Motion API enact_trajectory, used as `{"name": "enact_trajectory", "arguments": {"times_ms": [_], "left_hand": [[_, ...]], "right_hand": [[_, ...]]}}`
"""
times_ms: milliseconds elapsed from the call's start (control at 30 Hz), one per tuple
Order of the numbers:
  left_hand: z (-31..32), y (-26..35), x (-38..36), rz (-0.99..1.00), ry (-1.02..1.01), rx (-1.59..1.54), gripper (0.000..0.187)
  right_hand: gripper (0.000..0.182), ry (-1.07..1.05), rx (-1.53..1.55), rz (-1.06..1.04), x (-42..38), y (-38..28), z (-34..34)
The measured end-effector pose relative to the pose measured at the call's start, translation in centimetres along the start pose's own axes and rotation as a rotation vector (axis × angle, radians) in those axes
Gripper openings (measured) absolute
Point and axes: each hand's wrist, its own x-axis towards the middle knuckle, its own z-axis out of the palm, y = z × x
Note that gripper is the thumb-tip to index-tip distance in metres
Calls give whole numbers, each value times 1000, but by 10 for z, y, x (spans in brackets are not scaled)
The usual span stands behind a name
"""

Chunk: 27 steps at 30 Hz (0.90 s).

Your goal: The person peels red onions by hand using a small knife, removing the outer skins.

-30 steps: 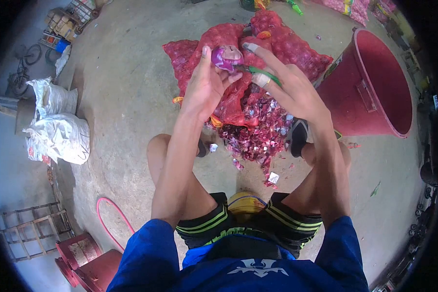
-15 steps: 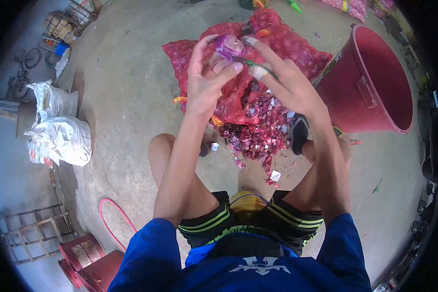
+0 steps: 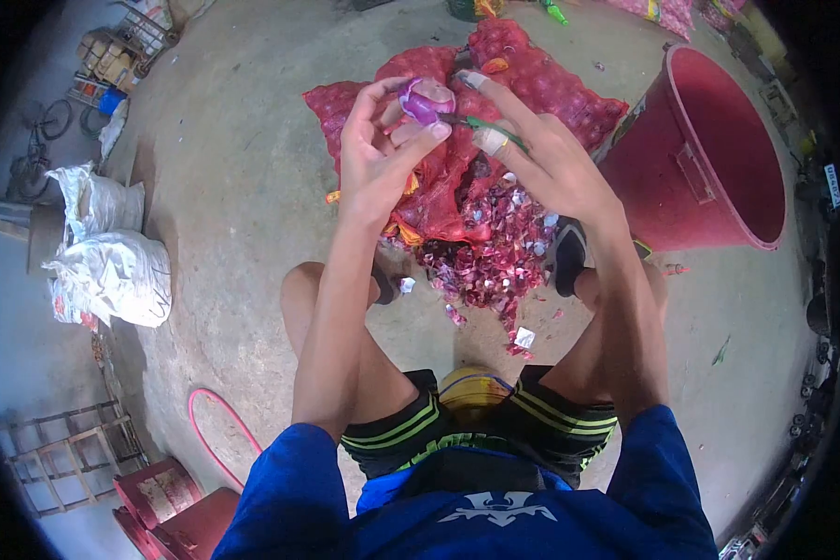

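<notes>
My left hand holds a purple onion between thumb and fingers; a paler patch shows on its upper side. In my right hand, with pale wraps on some fingertips, is a small knife with a green handle, its dark blade touching or close to the onion. Red mesh sacks full of onions lie on the floor beyond both hands. Below them spreads a heap of onion skins.
A large red tub stands at the right. White sacks are at the left, with a pink hose and red containers lower down. A yellow seat shows between my legs.
The onion and my left hand have shifted slightly left and down in view. The onion appears turned a little. My right hand stays near it with the knife.
</notes>
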Motion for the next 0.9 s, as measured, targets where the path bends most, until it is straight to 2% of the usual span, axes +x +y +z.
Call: {"name": "enact_trajectory", "arguments": {"times_ms": [133,300,433,500,567,633,700,900], "left_hand": [[-5,2,-4,-50,-61,-133,61],[-10,5,-5,-258,-120,-393,53],[-7,-8,-6,-145,-101,-353,53],[-5,-8,-7,-101,-44,-186,52],[-4,-2,-7,-107,-58,-218,52],[0,-1,-5,-106,-77,-271,51],[-1,-1,-5,-118,-106,-298,50],[1,-1,-6,-145,-111,-215,45]], "right_hand": [[62,7,58,-30,-1,0,2],[62,-6,64,-9,-4,-8,-4],[63,26,77,-84,-4,0,3],[63,-14,29,-36,-5,-4,-2],[63,-58,-26,5,-2,-5,-1],[63,32,99,-85,-1,-1,1],[63,-3,75,-44,-1,-3,-4],[63,-37,-2,-20,-2,-4,-8]]}}
